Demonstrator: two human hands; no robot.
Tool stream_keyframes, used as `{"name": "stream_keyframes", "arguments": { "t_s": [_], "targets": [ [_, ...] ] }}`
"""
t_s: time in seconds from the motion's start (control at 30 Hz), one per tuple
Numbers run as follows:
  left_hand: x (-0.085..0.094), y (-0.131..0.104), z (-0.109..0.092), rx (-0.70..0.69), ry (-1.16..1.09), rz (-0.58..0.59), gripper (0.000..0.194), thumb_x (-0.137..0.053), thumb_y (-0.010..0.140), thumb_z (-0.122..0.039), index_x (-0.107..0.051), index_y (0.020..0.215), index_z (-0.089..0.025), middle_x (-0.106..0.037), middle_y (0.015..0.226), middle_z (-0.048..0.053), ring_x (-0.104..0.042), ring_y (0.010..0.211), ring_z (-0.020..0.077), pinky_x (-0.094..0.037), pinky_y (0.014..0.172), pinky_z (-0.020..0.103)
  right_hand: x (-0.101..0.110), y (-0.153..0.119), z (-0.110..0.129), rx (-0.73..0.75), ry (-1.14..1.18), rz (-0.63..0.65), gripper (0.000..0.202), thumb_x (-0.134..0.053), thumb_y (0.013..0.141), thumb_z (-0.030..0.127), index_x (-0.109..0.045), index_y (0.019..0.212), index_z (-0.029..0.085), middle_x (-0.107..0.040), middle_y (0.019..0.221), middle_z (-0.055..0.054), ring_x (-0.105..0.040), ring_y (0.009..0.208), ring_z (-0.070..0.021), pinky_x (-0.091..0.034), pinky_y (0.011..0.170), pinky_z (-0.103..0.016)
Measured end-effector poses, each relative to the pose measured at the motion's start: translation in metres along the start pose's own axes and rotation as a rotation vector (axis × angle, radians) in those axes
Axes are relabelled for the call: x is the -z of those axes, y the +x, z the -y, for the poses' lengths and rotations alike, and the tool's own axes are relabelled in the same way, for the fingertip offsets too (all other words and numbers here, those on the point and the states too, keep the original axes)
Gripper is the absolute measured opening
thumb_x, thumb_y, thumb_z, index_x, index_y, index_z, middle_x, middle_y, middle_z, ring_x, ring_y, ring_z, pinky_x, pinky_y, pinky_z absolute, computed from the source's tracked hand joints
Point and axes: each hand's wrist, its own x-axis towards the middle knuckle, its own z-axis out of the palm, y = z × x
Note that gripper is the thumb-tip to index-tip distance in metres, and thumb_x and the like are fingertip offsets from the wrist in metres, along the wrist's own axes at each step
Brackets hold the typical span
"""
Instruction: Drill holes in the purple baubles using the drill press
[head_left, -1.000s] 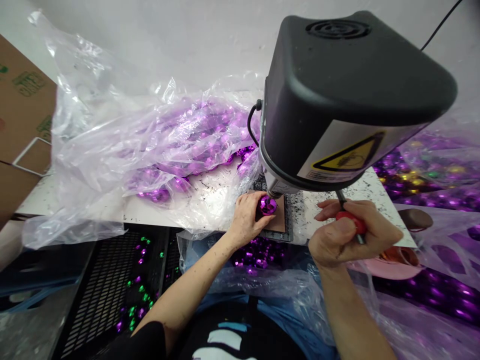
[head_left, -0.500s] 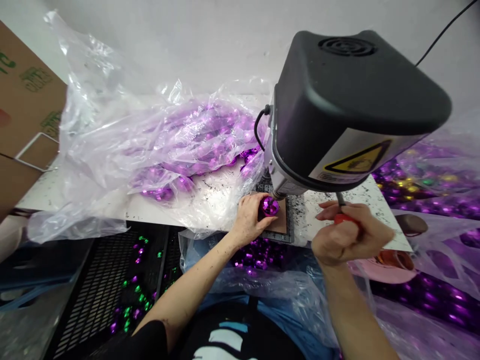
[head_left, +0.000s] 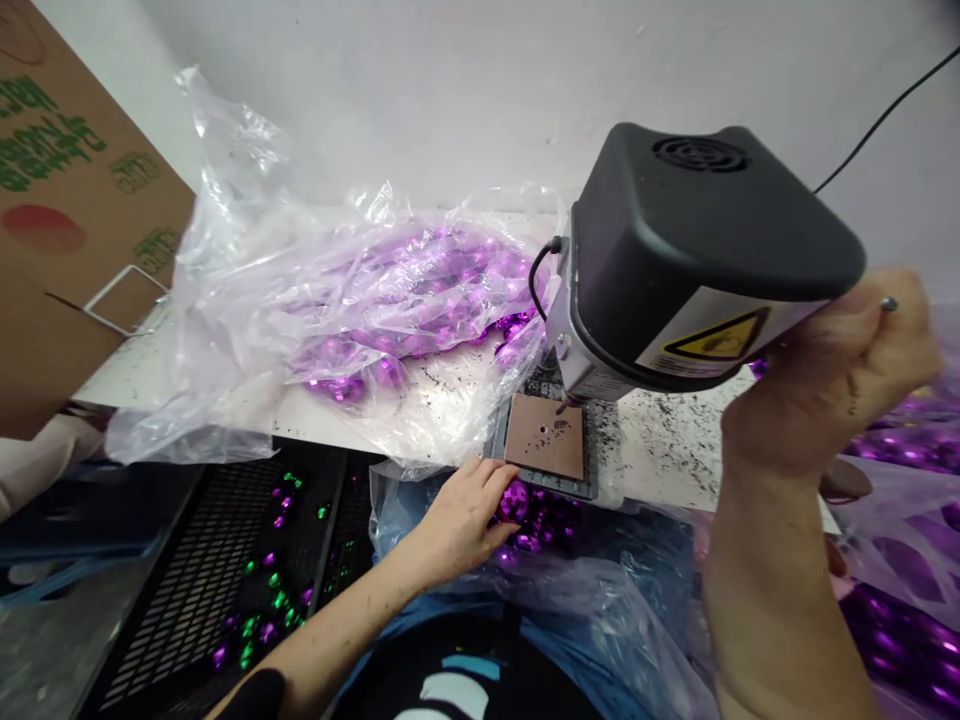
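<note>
My left hand (head_left: 469, 512) is closed around a shiny purple faceted ball (head_left: 514, 500), thumb and fingers at its sides. It is just off the front edge of the work plate, over a plastic bag of similar purple balls (head_left: 551, 520). My right hand (head_left: 844, 370) is in a fist at the right side of a black drill press (head_left: 697, 240). A metal end of its lever (head_left: 889, 304) pokes out of the fist; the grip itself is hidden. Under the drill bit lies a brown square pad (head_left: 546, 436) with a small hole and dark shavings.
Clear plastic with purple balls (head_left: 420, 280) covers the left of the white table (head_left: 667, 440). A cardboard box (head_left: 82, 210) stands far left. Below is a black crate (head_left: 187, 580) with small green and purple pieces. More bagged purple balls (head_left: 900, 640) lie right. Another person's sleeve (head_left: 45, 460) shows at left.
My left hand has drawn the purple ball from the pad under the bit toward me, over the bag. My right hand has moved up and to the right with the lever.
</note>
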Motion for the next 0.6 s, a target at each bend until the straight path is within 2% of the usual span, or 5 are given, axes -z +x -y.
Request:
{"name": "stream_keyframes", "arguments": {
  "t_s": [0.13,0.23,0.33,0.47,0.6],
  "targets": [
    [0.015,0.006,0.014,0.023,0.034,-0.017,0.06,-0.072,0.086,-0.042,-0.049,0.137,-0.022,-0.061,0.129,0.013,-0.062,0.114,0.0289,-0.054,0.093,0.044,-0.004,0.0,0.002,-0.001,-0.005,-0.059,0.063,-0.048,0.087,0.069,-0.043,0.067,0.009,-0.017,0.061,0.003,-0.02,0.057,0.0023,-0.013,0.053,-0.015],
    [0.032,0.054,0.042,0.047,0.011,-0.201,0.024,-0.054,0.099,-0.038,-0.063,0.112,-0.02,-0.068,0.102,0.007,-0.066,0.092,0.0204,-0.054,0.082,0.035,-0.004,0.0,0.003,-0.013,-0.029,-0.054,0.063,-0.047,0.088,0.069,-0.043,0.068,0.01,-0.019,0.06,0.004,-0.021,0.055,0.003,-0.014,0.052,-0.015],
    [0.042,0.117,0.073,0.058,0.163,-0.374,0.02,-0.049,0.096,-0.016,-0.066,0.106,-0.017,-0.069,0.106,0.01,-0.063,0.1,0.0229,-0.051,0.09,0.039,-0.003,0.0,0.002,-0.01,-0.032,-0.029,0.061,-0.046,0.089,0.068,-0.043,0.069,0.01,-0.022,0.058,0.004,-0.024,0.052,0.0027,-0.016,0.049,-0.015],
    [0.037,0.17,0.098,-0.099,0.278,-0.168,0.044,-0.051,0.084,0.0,-0.062,0.123,-0.016,-0.062,0.133,0.012,-0.057,0.118,0.0256,-0.045,0.102,0.043,-0.001,0.0,0.001,0.015,-0.026,-0.014,0.058,-0.046,0.09,0.065,-0.043,0.069,0.011,-0.026,0.057,0.004,-0.027,0.051,0.0022,-0.018,0.046,-0.015],
    [0.033,0.178,0.104,-0.072,0.202,-0.064,0.045,-0.058,0.08,-0.007,-0.058,0.124,-0.017,-0.065,0.122,0.011,-0.059,0.111,0.0253,-0.047,0.097,0.04,-0.002,0.001,0.001,0.012,-0.012,-0.013,0.058,-0.048,0.09,0.064,-0.044,0.068,0.011,-0.024,0.057,0.004,-0.025,0.052,0.0022,-0.018,0.047,-0.014]
  ]
}}
